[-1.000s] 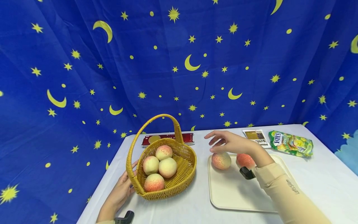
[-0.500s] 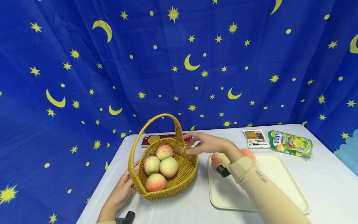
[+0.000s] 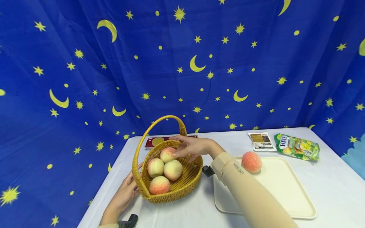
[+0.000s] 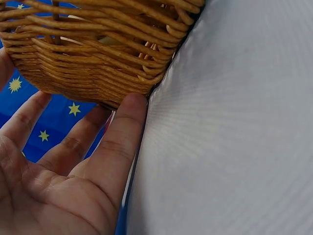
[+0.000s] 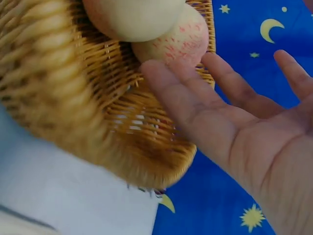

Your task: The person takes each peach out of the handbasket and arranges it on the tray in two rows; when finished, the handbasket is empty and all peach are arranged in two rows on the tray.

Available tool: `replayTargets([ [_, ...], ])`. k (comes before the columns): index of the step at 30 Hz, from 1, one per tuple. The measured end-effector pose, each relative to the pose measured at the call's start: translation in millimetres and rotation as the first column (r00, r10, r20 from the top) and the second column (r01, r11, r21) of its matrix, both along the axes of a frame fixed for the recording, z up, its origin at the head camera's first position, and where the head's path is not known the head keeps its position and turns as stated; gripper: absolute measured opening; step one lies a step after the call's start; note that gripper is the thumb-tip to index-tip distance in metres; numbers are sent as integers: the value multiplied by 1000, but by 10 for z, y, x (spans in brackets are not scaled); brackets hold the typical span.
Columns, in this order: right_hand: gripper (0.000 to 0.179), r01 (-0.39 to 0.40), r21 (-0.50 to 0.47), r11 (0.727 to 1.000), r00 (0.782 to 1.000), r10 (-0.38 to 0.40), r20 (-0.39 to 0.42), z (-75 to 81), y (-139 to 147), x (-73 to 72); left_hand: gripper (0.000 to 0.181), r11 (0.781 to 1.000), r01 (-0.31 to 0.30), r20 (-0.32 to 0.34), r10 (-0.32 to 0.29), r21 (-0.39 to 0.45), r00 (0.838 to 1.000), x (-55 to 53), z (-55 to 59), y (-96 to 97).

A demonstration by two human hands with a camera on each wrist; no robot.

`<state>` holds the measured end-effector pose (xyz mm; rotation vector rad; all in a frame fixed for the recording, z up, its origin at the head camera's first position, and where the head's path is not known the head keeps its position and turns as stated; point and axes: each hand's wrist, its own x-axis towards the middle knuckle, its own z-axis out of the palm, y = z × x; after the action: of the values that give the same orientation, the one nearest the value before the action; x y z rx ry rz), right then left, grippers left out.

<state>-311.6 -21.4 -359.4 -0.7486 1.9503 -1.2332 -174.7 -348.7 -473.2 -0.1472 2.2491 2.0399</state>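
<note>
A heart-shaped wicker basket (image 3: 179, 195) with a tall arched handle holds several peaches. Against its left side rests my left hand (image 3: 123, 193); in the left wrist view its spread fingertips (image 4: 128, 110) touch the lower weave. My right hand (image 3: 196, 146) reaches over the basket's right rim, its fingers at the rearmost peach (image 3: 167, 155). In the right wrist view the extended fingers (image 5: 166, 88) overlap that red-speckled peach (image 5: 190, 36), and the palm is bare. A redder peach (image 3: 251, 161) lies on the cream tray (image 3: 279, 190); my right forearm hides the tray's left part.
Behind the basket lies a red packet (image 3: 156, 141). At the back right are a small white-and-brown sachet (image 3: 262, 141) and a green Fox's bag (image 3: 297, 146). A blue curtain with stars and moons (image 3: 182, 63) hangs behind the white-covered table (image 3: 196, 215).
My right hand has moved left from above the tray to the rearmost peach in the basket. My forearm now covers the tray's left peach. The left hand has stayed at the basket.
</note>
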Motion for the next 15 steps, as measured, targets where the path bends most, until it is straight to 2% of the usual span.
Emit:
replayTargets([
  [4,74,-6,10,1000,992,5,122,-37,-79,-51,62,1000,13,-5,-13,8,1000,-5,-1,-3],
  [8,69,26,32,999,977,-32,212,-99,-142,-77,62,1000,17,-9,-17,13,1000,-10,-9,-6],
  [15,56,82,72,994,954,-99,284,-244,-209,-105,61,1000,7,-8,-7,21,1000,-8,-20,-12],
])
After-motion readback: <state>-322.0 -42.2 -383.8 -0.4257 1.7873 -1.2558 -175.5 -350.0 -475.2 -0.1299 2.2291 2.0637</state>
